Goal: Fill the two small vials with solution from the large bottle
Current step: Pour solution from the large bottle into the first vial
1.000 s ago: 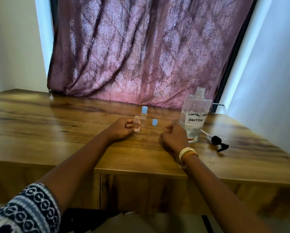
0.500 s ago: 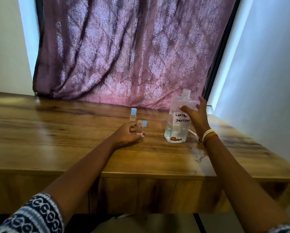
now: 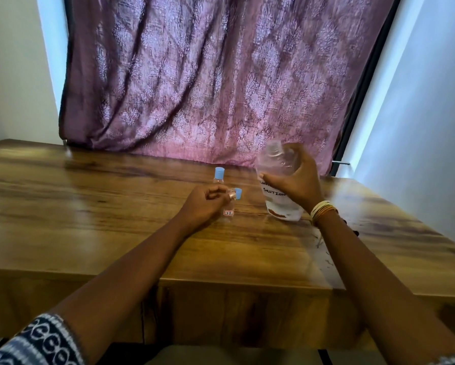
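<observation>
At the far left, a patterned sleeve (image 3: 34, 341) covers the upper part of the left arm, which reaches out over the wooden tabletop (image 3: 89, 206). The left hand (image 3: 200, 206) is curled around an uncapped small vial (image 3: 229, 209) that stands on the tabletop, thumb and fingers pinching it near its neck; a small label shows low on its side. Just behind it stands a 2nd small vial (image 3: 218, 177), upright with its blue cap on. A loose blue cap (image 3: 238, 193) lies just right of the held vial's neck. Further right, the right hand (image 3: 297, 180) grips the large bottle (image 3: 280, 180), open-necked, lifted and tilted towards the vials, with clear solution pooled in its lower end. Bangles (image 3: 322, 210) ring the right wrist. A purple curtain (image 3: 208, 75) hangs behind the tabletop.
</observation>
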`<state>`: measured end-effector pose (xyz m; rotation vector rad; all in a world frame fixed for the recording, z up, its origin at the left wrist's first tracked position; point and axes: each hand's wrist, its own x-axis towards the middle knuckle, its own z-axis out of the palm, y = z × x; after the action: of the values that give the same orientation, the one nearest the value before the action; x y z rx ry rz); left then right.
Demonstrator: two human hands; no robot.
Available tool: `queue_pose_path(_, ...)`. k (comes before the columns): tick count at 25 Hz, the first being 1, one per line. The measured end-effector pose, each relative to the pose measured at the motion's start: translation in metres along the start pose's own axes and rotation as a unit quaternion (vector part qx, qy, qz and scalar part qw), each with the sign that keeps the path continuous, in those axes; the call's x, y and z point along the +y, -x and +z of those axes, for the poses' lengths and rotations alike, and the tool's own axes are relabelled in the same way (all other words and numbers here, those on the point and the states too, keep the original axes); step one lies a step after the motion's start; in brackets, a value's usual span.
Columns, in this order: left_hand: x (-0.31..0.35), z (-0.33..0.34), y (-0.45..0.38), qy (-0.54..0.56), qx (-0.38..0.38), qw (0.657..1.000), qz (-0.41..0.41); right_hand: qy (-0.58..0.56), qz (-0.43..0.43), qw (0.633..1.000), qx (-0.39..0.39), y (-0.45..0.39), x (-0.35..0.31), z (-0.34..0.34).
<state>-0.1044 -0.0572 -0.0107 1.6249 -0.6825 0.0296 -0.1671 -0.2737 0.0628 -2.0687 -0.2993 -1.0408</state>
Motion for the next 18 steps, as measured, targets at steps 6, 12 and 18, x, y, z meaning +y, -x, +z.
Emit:
queue_pose_path(6,0.007,0.004,0.000,0.031,0.004,0.999,0.010,0.155,-0.132,0.978,-0.051,0.008,0.027,0.022)
queue_pose_path(12,0.010,0.006,0.003,0.063,-0.002,0.998,0.025,0.231,-0.218,0.946,-0.067,0.009,0.033,0.025)
queue_pose_path(18,0.009,0.005,0.005,0.077,-0.022,0.997,0.017,0.280,-0.239,0.927,-0.069,0.009,0.034,0.027)
